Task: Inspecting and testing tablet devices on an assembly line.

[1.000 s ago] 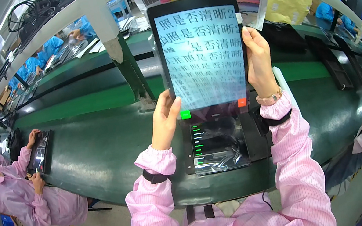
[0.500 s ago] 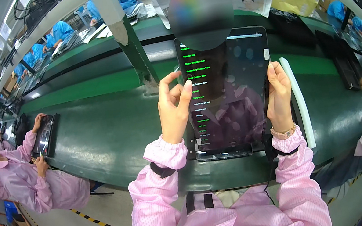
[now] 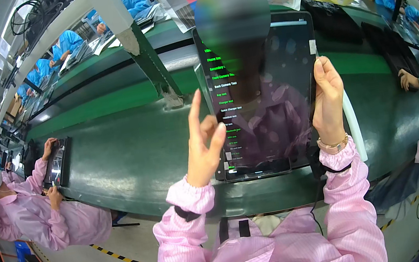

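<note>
A black tablet [image 3: 275, 98] stands tilted up before me over the bench, its dark screen showing a column of green and white text lines along the left side. My right hand [image 3: 328, 96] grips its right edge, thumb along the front and fingers curled. My left hand [image 3: 202, 146] is by the lower left edge, index finger stretched up and thumb spread apart toward the text. It does not hold the tablet. A blurred grey round shape [image 3: 232, 15] hides part of the tablet's top. A small white label [image 3: 312, 47] sits on the right edge.
Beneath lies the green bench [image 3: 114, 151]. A white foam strip [image 3: 353, 130] is right of my right hand. A green post [image 3: 153, 68] rises behind. At left, a co-worker in pink [image 3: 30, 209] handles another tablet [image 3: 58, 160]; at right, another person's hand [image 3: 408, 80] touches a dark device.
The tablet has come slightly closer and its top leans higher in view. My left hand has moved down and left, its index finger straightening. The text list has shifted upward with the tablet.
</note>
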`<action>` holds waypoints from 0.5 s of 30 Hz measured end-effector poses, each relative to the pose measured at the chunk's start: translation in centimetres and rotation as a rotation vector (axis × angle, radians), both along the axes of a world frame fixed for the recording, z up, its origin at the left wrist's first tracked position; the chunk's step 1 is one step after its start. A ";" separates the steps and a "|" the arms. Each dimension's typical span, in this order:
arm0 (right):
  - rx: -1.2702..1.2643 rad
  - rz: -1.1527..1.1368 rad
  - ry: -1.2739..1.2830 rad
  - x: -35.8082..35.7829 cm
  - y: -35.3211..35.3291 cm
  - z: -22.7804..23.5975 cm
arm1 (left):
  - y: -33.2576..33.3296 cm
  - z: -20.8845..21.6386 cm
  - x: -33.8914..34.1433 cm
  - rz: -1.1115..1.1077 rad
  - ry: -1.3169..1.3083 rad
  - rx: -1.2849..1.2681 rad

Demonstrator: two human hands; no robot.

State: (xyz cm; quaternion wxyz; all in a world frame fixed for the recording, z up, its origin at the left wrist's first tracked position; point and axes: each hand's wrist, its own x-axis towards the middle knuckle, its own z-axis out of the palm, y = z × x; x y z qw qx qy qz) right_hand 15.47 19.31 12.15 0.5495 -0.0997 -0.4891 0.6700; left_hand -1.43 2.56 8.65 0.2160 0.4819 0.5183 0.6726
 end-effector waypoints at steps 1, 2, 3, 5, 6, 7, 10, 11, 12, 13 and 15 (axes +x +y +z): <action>0.012 -0.005 0.020 -0.1 0.1 0.3 | -0.3 -0.5 0.3 -0.031 -0.026 -0.017; 0.024 -0.010 0.040 -0.3 0.1 0.7 | -0.6 -0.7 0.7 -0.054 -0.048 -0.008; 0.038 -0.037 0.049 -0.4 -0.2 1.4 | -0.9 -0.9 0.8 -0.054 0.007 -0.033; 0.073 -0.041 0.073 -0.6 -0.6 2.4 | -1.3 -0.6 0.8 -0.059 0.062 -0.060; 0.110 -0.036 0.097 -0.7 -0.8 2.8 | -1.7 0.0 0.9 -0.039 0.098 -0.082; 0.136 0.015 0.133 -0.6 -0.9 3.1 | -1.9 0.4 1.0 -0.018 0.134 -0.104; 0.140 -0.008 0.144 -1.1 -1.2 3.6 | -2.4 0.1 0.6 -0.016 0.171 -0.081; 0.141 -0.006 0.144 -1.4 -1.5 3.8 | -2.8 0.1 0.4 -0.014 0.171 -0.079; 0.157 -0.021 0.143 -1.5 -1.9 4.1 | -3.1 0.1 0.3 -0.009 0.168 -0.112; 0.173 -0.034 0.141 -1.6 -2.0 4.2 | -3.2 0.2 0.2 -0.003 0.164 -0.145; 0.198 -0.006 0.146 -1.5 -2.0 4.3 | -3.4 0.5 0.4 0.005 0.133 -0.130</action>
